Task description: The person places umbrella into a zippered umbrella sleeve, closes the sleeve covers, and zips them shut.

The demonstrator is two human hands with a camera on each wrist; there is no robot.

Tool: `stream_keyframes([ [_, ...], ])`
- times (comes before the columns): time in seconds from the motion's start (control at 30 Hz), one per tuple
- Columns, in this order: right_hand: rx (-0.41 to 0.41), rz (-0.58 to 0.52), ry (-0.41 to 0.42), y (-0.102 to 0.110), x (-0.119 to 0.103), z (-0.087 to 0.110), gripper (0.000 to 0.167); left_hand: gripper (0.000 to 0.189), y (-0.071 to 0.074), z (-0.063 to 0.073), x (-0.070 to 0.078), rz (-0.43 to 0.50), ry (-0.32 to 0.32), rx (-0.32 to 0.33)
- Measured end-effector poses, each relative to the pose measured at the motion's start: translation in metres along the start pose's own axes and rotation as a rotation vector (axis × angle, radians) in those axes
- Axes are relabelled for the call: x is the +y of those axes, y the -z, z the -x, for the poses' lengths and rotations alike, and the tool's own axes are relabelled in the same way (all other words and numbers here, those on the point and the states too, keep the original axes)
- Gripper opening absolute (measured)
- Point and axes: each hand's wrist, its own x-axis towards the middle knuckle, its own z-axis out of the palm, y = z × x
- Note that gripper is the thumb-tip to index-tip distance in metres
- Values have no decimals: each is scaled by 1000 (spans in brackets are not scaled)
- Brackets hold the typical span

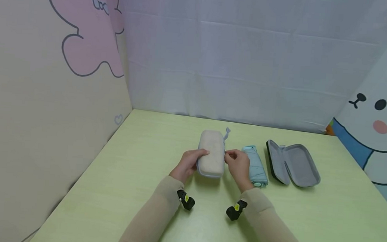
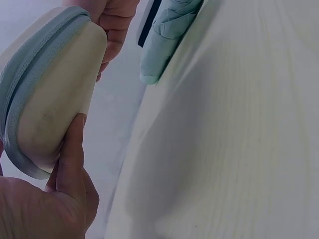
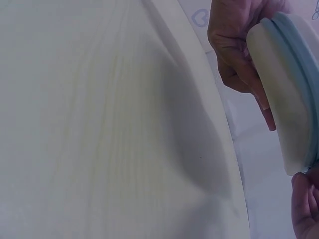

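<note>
Cream case (image 1: 211,160) held above the table (image 1: 106,205) between two hands

The case's left side is clasped by the left hand (image 1: 188,162), the thumb laid over its top; its zipped right edge is pinched by the right hand (image 1: 239,166). Just beside the right hand lies a teal bundle (image 1: 257,166); beyond it, an open grey case (image 1: 300,166) is set down. On a pink cartoon (image 1: 88,38), "Co" can be read, the rest unclear.
</note>
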Motion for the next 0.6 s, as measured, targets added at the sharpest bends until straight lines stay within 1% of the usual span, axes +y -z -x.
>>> stream_keyframes([
  [0.2,-8,-14,10,-1,1,0,13,52,1,0,2,4,-15,-3],
  [0.43,-37,-16,-9,-1,1,0,12,51,1,-2,2,13,7,17],
  [0.6,-45,-12,-11,-1,0,1,11,52,1,-3,2,22,7,20],
])
